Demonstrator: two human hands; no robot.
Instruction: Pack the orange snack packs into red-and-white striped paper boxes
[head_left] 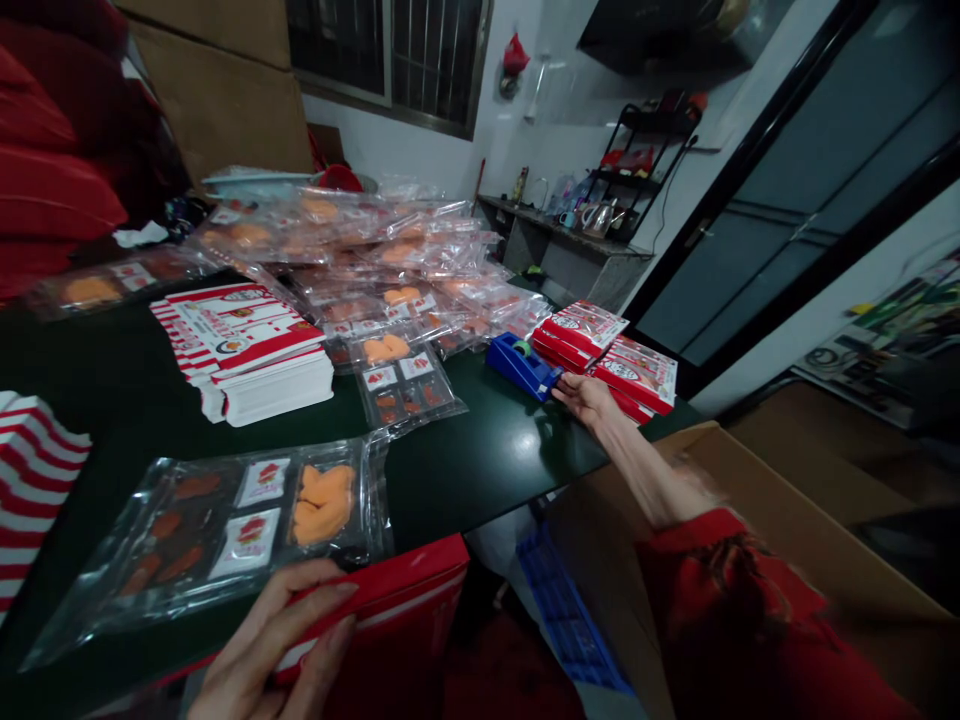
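Barred window, black rack, kettle, bluish door

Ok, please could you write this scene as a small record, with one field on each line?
left hand: holds a red box
right hand: at the cutting end of the blue tape dispenser; contact unclear
surface: dark green table
nearest clear pack: lies flat, orange and brown pieces, two white sachets
table's back: pile of clear packs
right of dispenser: red-and-white boxes
below right arm: open cardboard carton
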